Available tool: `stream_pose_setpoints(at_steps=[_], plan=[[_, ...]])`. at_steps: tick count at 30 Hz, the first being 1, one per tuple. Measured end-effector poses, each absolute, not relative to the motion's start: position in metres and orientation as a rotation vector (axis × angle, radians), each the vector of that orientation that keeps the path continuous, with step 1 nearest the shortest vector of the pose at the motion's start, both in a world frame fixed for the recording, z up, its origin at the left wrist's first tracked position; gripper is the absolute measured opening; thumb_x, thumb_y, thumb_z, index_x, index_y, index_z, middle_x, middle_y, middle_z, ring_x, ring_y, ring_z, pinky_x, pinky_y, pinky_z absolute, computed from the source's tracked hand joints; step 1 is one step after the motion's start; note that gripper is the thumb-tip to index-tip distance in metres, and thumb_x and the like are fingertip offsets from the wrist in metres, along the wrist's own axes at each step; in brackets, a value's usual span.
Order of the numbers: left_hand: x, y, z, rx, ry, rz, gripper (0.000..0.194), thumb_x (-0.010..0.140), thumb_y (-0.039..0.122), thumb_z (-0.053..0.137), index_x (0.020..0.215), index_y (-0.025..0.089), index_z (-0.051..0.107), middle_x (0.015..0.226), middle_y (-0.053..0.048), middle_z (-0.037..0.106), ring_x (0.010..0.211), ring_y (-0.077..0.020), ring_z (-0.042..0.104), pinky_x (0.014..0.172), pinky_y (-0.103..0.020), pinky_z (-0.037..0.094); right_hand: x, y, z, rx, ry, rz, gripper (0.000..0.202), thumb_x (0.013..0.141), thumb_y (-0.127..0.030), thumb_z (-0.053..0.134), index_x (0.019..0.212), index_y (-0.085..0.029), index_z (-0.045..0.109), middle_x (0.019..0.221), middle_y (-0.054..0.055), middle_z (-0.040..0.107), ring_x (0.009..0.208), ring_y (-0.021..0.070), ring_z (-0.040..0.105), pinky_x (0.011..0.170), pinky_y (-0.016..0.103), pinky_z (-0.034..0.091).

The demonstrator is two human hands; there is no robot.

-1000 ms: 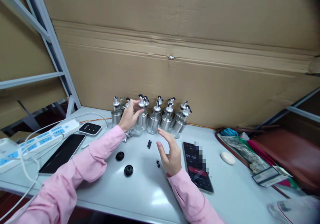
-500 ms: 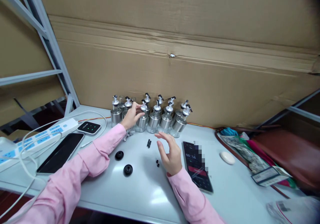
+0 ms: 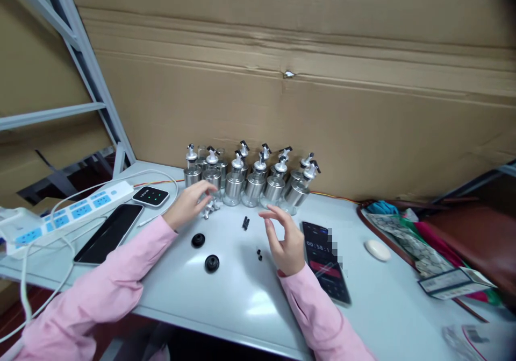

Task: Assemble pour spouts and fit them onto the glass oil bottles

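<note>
My left hand [image 3: 192,204] hangs, fingers apart and holding nothing, beside small silver parts [image 3: 210,209] in front of the bottles. Several glass and steel bottles [image 3: 255,189] with silver spout tops stand in rows against the cardboard. Over the table my right hand [image 3: 285,240] is curved, thumb and fingers apart, with nothing between them. Left of it lie tiny black pieces [image 3: 260,257] and small black strips [image 3: 245,223]. Two round black caps, one farther back [image 3: 198,240] and one nearer [image 3: 212,263], rest in front of my left hand.
A phone showing a timer [image 3: 324,261] lies to the right, near a white oval object [image 3: 378,250]. At the left are a power strip [image 3: 76,213], a dark phone [image 3: 108,234] and a cable. Bags and a small box [image 3: 455,283] sit far right.
My left hand has drawn back from a bottle's spout top, down and to the left. My right hand keeps its curved pose. The camera view has shifted slightly.
</note>
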State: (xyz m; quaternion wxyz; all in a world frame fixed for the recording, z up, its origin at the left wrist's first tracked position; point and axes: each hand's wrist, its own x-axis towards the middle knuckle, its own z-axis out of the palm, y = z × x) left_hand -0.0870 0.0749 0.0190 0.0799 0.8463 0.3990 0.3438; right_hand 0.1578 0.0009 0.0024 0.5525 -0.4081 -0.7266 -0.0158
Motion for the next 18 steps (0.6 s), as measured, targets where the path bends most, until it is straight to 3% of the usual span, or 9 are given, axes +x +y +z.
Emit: stream_pose_setpoints(at_steps=[5,18], plan=[[-0.108,0.074,-0.011,2.595,1.238,0.727,0.021,0.084,0.023,0.048,0.104,0.018,0.055,0.104,-0.008,0.061,0.099,-0.0231,0.056,0.086,-0.039,0.045,0.158,0.001,0.001,-0.973,-1.701,-0.019,0.032,0.083,-0.012,0.050,0.114,-0.020,0.047,0.082,0.004,0.069,0.078,0.0185,0.065,0.078,0.037,0.048],[-0.099,0.064,-0.007,2.446,1.136,0.754,0.014,0.083,0.026,0.053,0.091,0.016,0.061,0.093,-0.005,0.067,0.087,-0.0176,0.062,0.079,-0.030,0.047,0.159,0.002,-0.001,-1.014,-1.685,0.022,0.033,0.082,-0.011,0.050,0.114,-0.021,0.048,0.080,0.004,0.069,0.076,0.0191,0.065,0.079,0.039,0.048]])
